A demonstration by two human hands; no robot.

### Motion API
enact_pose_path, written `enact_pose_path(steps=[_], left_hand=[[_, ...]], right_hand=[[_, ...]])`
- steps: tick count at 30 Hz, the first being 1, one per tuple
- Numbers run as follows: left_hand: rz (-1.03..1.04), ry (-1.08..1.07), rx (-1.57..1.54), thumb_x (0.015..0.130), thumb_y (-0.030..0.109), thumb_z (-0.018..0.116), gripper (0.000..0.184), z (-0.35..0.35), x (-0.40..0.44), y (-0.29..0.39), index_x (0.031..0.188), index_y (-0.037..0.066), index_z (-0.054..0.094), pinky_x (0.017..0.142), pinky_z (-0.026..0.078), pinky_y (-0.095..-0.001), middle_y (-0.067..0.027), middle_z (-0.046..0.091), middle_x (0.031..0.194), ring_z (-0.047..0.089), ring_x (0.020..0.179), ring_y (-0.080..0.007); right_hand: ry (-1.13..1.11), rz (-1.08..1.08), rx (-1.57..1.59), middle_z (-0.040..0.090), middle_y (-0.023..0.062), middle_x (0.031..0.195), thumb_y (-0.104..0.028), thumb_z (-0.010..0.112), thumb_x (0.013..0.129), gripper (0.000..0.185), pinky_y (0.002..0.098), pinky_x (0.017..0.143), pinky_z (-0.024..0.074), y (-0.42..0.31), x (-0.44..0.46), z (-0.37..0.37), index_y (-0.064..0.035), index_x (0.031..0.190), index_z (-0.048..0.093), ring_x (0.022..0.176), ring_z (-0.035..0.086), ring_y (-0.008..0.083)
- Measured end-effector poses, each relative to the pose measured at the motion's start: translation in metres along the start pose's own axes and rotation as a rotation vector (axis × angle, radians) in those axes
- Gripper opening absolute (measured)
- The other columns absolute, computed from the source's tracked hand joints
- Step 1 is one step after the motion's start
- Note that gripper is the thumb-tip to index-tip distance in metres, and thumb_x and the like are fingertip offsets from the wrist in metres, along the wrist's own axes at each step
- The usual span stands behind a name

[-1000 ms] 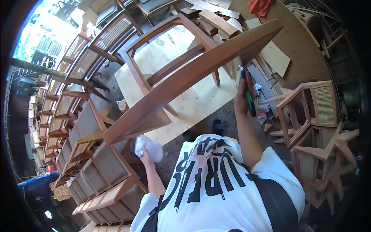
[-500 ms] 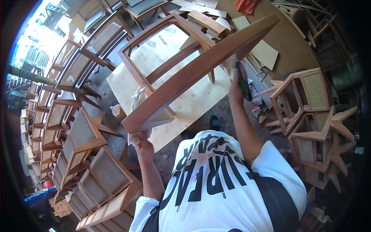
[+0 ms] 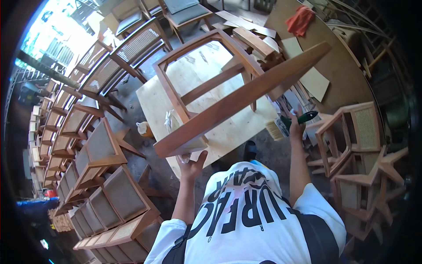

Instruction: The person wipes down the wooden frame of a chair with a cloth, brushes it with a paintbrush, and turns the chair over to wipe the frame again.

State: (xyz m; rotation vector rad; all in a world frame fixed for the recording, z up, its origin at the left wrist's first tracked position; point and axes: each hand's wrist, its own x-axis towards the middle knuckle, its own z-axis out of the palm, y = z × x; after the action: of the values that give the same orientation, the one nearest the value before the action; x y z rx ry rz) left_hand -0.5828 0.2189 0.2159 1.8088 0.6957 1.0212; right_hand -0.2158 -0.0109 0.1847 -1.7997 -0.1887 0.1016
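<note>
My right hand [image 3: 297, 127] grips a paintbrush [image 3: 278, 129] with pale bristles and a dark green handle, to the right of the wooden chair frame [image 3: 246, 105] and apart from it. The frame stands tilted in my view, its broad brown top board running diagonally towards me. At the board's lower left end, my left hand [image 3: 190, 168] holds a white cloth [image 3: 185, 157] against the underside. Its thumb sticks out, and the fingertips are partly hidden by the cloth and board. Another white cloth [image 3: 168, 122] hangs on the frame's left side.
Under the frame lies a pale plywood sheet [image 3: 151, 99]. A jar-like container [image 3: 143, 128] stands at its left edge. Rows of chairs [image 3: 118, 193] fill the left, with stacked chair frames [image 3: 351, 132] at right. Wood offcuts [image 3: 255, 42] and a red cloth [image 3: 300, 20] are at the back.
My right hand has drawn back from the board to the right, and the brush has turned, its bristles now pointing left. My left thumb has spread away. The whole view has shifted slightly.
</note>
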Motion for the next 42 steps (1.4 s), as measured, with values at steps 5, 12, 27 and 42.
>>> enact_pose_path(steps=[5,12,27,42], left_hand=[[-0.346,0.125,-0.043,0.07,0.009,0.084,0.061,0.024,0.005,-0.022,0.122,0.0,0.054,0.088,0.05,-0.0358,-0.0113,0.06,0.114,0.059,0.105,-0.0222],[-0.222,0.314,-0.209,0.074,0.001,0.078,0.052,0.044,0.012,-0.03,0.122,-0.001,0.057,0.092,0.051,-0.0344,-0.01,0.063,0.116,0.06,0.107,-0.0216],[-0.057,0.483,0.03,0.073,0.004,0.078,0.06,0.096,-0.043,0.005,0.127,0.0,0.051,0.098,0.046,-0.0367,-0.0114,0.058,0.12,0.056,0.113,-0.0234],[-0.128,0.74,-0.145,0.078,0.01,0.076,0.07,0.054,-0.026,0.056,0.138,0.0,0.041,0.097,0.046,-0.0364,-0.0113,0.055,0.124,0.054,0.115,-0.0234]], right_hand=[[-0.33,-0.076,-0.319,0.037,0.0191,0.151,-0.019,0.048,0.096,0.066,0.0358,0.107,0.0352,0.035,0.086,-0.003,-0.0053,0.154,0.021,0.134,0.042,0.0289],[-0.288,-0.353,-0.003,0.055,0.019,0.131,-0.024,0.048,0.102,0.042,0.0349,0.098,0.0427,0.102,0.144,0.033,0.0025,0.135,0.047,0.117,0.054,0.0256],[-0.225,-0.149,-0.156,0.062,0.0222,0.111,-0.016,0.067,0.09,0.05,0.0399,0.087,0.0485,0.095,0.143,0.038,0.0001,0.131,0.046,0.103,0.062,0.0363],[-0.31,-0.297,-0.261,0.062,0.0235,0.097,-0.003,0.063,0.084,0.028,0.0487,0.078,0.0478,-0.053,0.126,-0.043,-0.0006,0.112,0.058,0.094,0.059,0.0453]])
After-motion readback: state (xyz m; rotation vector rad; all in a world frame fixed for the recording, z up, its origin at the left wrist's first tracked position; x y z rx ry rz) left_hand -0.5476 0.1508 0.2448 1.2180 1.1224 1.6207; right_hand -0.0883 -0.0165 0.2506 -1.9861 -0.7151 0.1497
